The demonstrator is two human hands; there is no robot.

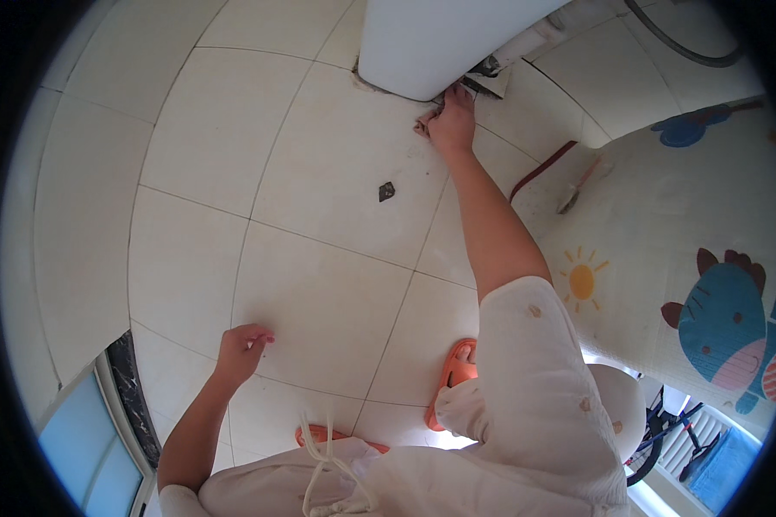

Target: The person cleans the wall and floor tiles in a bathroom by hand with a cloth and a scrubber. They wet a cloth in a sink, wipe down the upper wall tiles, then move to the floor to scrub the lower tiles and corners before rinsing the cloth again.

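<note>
My right hand (453,125) reaches far forward to the floor, against the lower edge of a smooth white fixture (440,43). Its fingers are bent round a small crumpled brownish cloth (422,124), which sticks out on the left side; the fingertips are partly hidden at the fixture's base. My left hand (243,349) hangs over the tiles at the lower left, fingers curled in, with nothing visible in it. A small dark diamond-shaped piece (386,191) lies on the tiled floor (319,302) between the two hands.
A pale curtain-like sheet with cartoon animals (724,319) fills the right side. Beside it a dark red strip (543,171) crosses the floor. A grey hose (690,53) curves at the upper right. Orange sandals (453,379) are on my feet. A light-blue panel (86,444) stands lower left.
</note>
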